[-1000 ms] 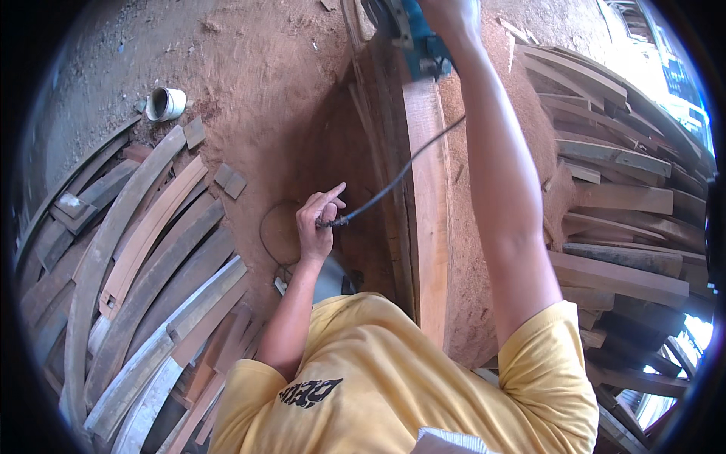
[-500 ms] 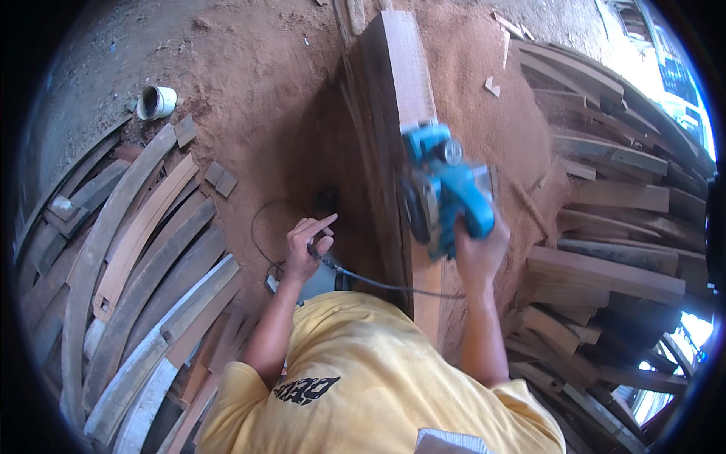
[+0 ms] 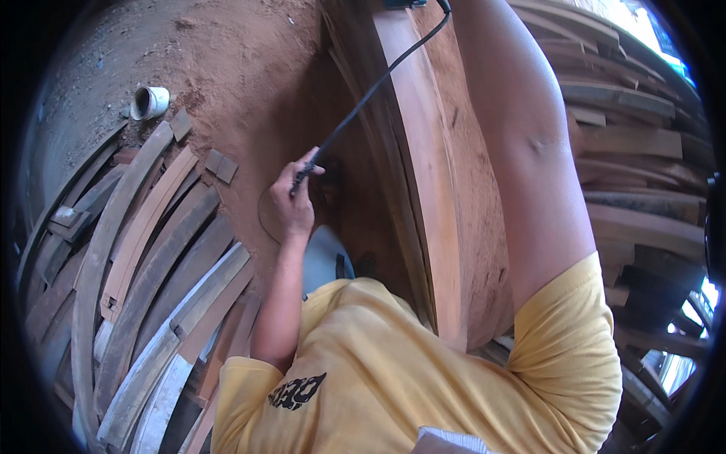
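Observation:
My left hand (image 3: 293,191) is closed round the black power cord (image 3: 355,110), left of a long wooden beam (image 3: 425,144). The cord rises taut-looking to the right, across the beam, towards the electric planer (image 3: 404,3). Only the planer's rear edge shows at the top rim, on the beam's planed, pale upper face. My right arm (image 3: 522,136) stretches far forward along the beam's right side. My right hand lies beyond the top edge of the picture, so its grip is hidden.
Curved timber pieces (image 3: 136,303) are piled on the left, and more stacked boards (image 3: 635,144) lie on the right. A white bucket (image 3: 149,103) lies tipped over at the far left. Reddish sawdust (image 3: 249,83) covers the ground round the beam.
My right arm has pushed forward, carrying the planer along the beam to the top rim. The cord has lifted from low beside the beam to a slant across it. My left hand has risen slightly.

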Tool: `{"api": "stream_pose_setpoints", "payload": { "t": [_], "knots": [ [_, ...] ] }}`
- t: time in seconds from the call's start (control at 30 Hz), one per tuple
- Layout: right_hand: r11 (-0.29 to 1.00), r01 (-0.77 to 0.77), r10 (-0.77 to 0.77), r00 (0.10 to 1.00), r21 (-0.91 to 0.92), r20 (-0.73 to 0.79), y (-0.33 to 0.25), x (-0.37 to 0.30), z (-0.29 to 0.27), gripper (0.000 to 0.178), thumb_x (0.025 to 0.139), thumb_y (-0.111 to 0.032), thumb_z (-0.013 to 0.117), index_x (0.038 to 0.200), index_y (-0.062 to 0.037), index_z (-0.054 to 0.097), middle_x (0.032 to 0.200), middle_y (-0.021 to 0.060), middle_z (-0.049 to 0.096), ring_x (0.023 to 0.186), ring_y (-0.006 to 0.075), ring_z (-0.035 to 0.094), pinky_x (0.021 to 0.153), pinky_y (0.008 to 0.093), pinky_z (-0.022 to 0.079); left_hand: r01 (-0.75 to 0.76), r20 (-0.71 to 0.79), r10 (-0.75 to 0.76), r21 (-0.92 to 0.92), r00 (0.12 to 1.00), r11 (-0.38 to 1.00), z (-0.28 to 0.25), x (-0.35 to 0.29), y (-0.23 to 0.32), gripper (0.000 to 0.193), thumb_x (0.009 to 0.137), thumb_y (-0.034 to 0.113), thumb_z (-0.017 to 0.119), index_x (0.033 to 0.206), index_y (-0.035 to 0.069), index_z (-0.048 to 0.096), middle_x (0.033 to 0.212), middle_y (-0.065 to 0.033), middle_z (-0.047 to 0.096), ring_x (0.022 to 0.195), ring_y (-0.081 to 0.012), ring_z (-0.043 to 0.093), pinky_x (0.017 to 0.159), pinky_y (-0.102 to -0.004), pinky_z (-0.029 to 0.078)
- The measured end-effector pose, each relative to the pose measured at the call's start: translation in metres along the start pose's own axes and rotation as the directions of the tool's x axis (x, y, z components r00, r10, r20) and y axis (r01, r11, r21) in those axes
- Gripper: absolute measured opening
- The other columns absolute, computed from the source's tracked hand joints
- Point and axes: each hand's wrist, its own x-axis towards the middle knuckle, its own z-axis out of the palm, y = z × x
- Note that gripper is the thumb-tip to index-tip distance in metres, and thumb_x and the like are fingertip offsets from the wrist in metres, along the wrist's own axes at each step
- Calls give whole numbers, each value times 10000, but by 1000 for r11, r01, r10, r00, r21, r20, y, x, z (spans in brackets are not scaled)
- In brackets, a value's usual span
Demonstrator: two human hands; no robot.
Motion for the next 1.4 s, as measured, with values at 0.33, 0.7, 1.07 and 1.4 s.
{"api": "stream_pose_setpoints", "payload": {
  "t": [0.33,0.7,1.07,1.4],
  "knots": [
    [995,-9,0,997,98,83,76,-432,-159,284,862,-167,676,1015,47,782,916,265,783,864,383,788,778,476,592,-54,80,47,89,996,995,-21,-156,-4,695,1081,673,488,1319,93,788,945,-82,787,852,-218,699,830,-376,547],
    [945,-327,327,940,-12,101,192,-926,-328,538,857,-34,734,1391,-9,672,1142,239,775,1095,324,779,947,415,574,-521,561,358,158,747,839,34,-370,45,695,797,559,897,1266,58,784,920,-112,727,854,-292,662,830,-426,566],
    [941,-336,330,937,40,113,177,-810,-299,504,868,-37,725,1372,-33,697,1072,252,779,1030,323,798,893,410,584,-409,474,322,92,820,908,44,-342,42,710,835,602,837,1289,61,777,920,-114,726,850,-296,669,806,-437,555],
    [976,-217,217,975,6,51,124,-632,-232,438,877,-42,724,1315,-10,718,997,261,767,979,402,784,883,424,579,-138,339,137,-22,931,990,41,-246,47,834,959,794,577,1288,57,789,922,-95,763,841,-239,676,712,-360,509]
  ]
}}
